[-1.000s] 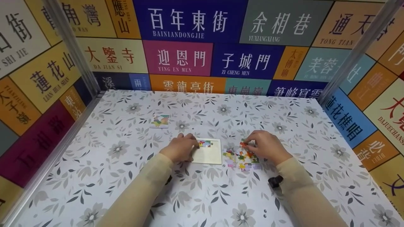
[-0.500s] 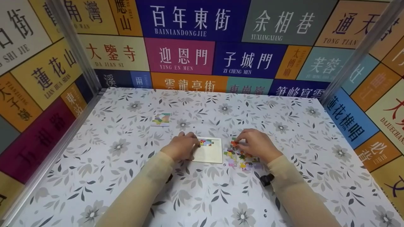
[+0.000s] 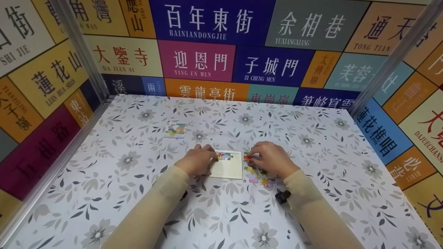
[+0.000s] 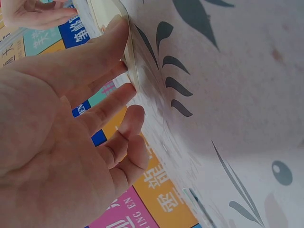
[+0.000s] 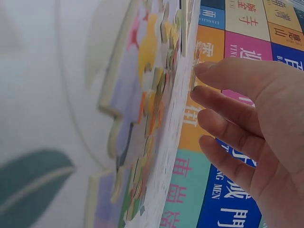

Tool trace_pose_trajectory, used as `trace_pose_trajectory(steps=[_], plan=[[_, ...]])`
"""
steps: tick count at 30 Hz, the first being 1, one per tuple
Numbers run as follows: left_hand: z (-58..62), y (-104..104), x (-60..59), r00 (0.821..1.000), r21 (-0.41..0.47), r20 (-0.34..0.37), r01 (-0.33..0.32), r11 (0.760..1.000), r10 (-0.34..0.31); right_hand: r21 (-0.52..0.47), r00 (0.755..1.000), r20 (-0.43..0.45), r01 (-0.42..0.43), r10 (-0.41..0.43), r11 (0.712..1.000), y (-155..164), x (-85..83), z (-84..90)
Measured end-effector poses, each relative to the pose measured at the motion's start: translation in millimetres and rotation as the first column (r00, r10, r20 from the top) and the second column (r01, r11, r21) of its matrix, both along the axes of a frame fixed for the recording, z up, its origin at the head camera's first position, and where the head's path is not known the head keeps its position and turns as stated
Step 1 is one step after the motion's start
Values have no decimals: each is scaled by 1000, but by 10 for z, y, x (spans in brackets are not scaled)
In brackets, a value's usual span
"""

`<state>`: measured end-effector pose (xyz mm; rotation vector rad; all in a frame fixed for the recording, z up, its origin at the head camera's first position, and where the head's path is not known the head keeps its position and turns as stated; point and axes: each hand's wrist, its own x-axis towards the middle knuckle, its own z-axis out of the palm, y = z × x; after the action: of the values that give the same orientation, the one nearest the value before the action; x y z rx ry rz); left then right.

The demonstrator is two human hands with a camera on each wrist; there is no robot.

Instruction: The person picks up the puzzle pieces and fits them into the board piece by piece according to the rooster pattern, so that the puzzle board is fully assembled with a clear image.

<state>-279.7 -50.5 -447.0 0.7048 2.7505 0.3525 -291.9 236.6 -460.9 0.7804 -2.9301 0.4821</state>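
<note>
A shallow cream puzzle tray (image 3: 226, 169) lies on the table with a few colourful jigsaw pieces (image 3: 225, 157) along its far edge. My left hand (image 3: 197, 160) grips the tray's left side. In the left wrist view, its thumb (image 4: 118, 35) presses at the tray rim with fingertips alongside. Just off the tray's right edge, my right hand (image 3: 271, 157) pinches an orange-red jigsaw piece (image 3: 247, 157) between thumb and fingers. Beneath and nearer lies a cluster of loose pieces (image 3: 254, 178), partly hidden by that hand. The right wrist view shows these pieces (image 5: 126, 90) close up, left of the fingers.
A small square of colourful puzzle picture (image 3: 175, 130) lies farther back on the left. The table (image 3: 138, 197) has a white cloth with grey leaves and flowers. Panels with large lettering (image 3: 200, 64) enclose the back and sides, with clear corner posts (image 3: 84, 52).
My right hand has moved left from over the loose pieces toward the tray, carrying the orange-red jigsaw piece. The left hand has stayed at the tray.
</note>
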Motion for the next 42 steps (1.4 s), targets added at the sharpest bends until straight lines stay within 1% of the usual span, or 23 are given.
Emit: trace_pose_trajectory(steps=[7, 14, 19, 23, 28, 35, 42], plan=[[-1, -28, 11, 1000, -13, -7, -6, 1000, 6, -8, 1000, 18, -17, 18, 1000, -101, -27, -9], [-8, -30, 1, 1000, -12, -2, -10, 1000, 10, -1, 999, 2, -42, 42, 999, -188, -46, -10], [-5, -26, 2, 1000, 0, -2, -7, 1000, 7, 17, 999, 8, -50, 50, 999, -250, -50, -10], [5, -37, 13, 1000, 22, -13, 10, 1000, -9, 28, 998, -7, -55, 55, 998, -289, -56, -24], [11, -44, 23, 1000, 46, -22, 23, 999, -22, 27, 998, -5, -57, 57, 998, -324, -67, -31], [19, -27, 13, 1000, 30, -16, 11, 999, -11, 47, 997, -39, -65, 66, 997, -379, -85, -38], [9, -18, 3, 1000, 16, -8, 4, 1000, -4, 68, 999, 4, -54, 54, 996, -414, -96, -26]])
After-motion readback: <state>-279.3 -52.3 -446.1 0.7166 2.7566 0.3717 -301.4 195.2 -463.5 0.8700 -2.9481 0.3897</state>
